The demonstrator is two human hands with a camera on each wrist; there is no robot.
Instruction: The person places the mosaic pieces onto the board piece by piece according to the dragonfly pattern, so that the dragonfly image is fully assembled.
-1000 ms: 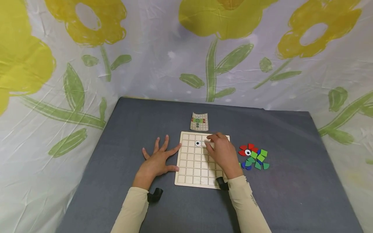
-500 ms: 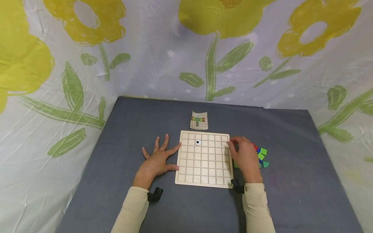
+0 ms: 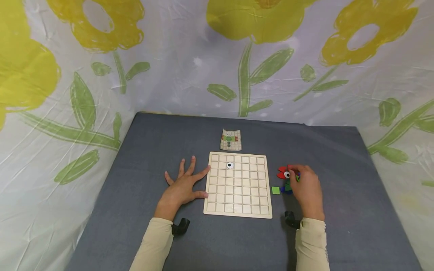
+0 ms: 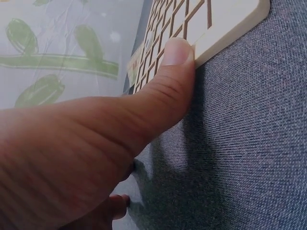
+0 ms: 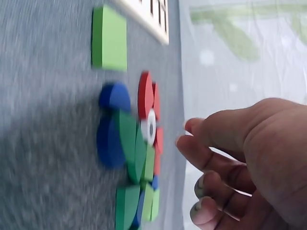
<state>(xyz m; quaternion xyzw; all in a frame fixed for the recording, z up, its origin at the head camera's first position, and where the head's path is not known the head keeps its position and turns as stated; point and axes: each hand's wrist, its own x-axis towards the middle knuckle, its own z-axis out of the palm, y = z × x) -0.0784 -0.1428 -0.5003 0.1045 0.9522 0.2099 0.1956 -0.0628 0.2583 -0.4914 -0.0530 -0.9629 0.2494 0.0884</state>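
Observation:
A wooden grid board (image 3: pixel 238 184) lies flat on the table, with a white eye piece (image 3: pixel 230 165) near its top. My left hand (image 3: pixel 182 192) is spread flat beside it, thumb and index finger touching the board's left edge; the thumb tip (image 4: pixel 177 51) is on that edge in the left wrist view. Over the loose pieces at the right hovers my right hand (image 3: pixel 307 188), with thumb and index finger close together and nothing seen between them. Just off those fingertips lies a second eye piece (image 5: pixel 151 128), among red pieces (image 5: pixel 145 96) and green pieces (image 5: pixel 127 206).
A small picture card (image 3: pixel 231 140) with a coloured figure on a grid lies behind the board. One light green square (image 3: pixel 275 190) sits apart, between board and pile. Blue rounded pieces (image 5: pixel 110 141) are in the pile. A patterned curtain (image 3: pixel 176 75) hangs behind the table.
My right hand has moved right, from above the board to above the pile, uncovering the board's right side and the green square. The left hand has stayed in place.

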